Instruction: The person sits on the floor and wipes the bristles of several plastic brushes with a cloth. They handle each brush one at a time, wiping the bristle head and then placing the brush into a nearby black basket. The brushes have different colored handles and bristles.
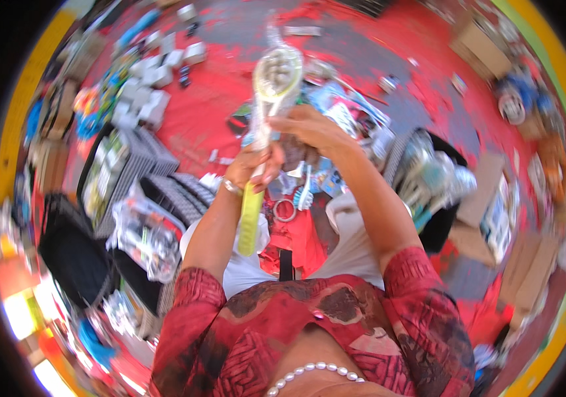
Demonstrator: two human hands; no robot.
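Observation:
In front of my chest stands a long-handled bath brush with a yellow-green handle and a round head, its upper part in clear plastic wrap. My left hand is closed around the handle below the neck. Just above it, the fingers of my right hand are closed at the wrapped neck, somewhat blurred by motion. Below my hands a small blue-and-white brush and a ring-shaped item lie between my knees.
Packaged goods are heaped just beyond my hands. At the left are white boxes, patterned bags and a clear bag. A black bag of wrapped brushes stands at the right, with cardboard boxes farther out.

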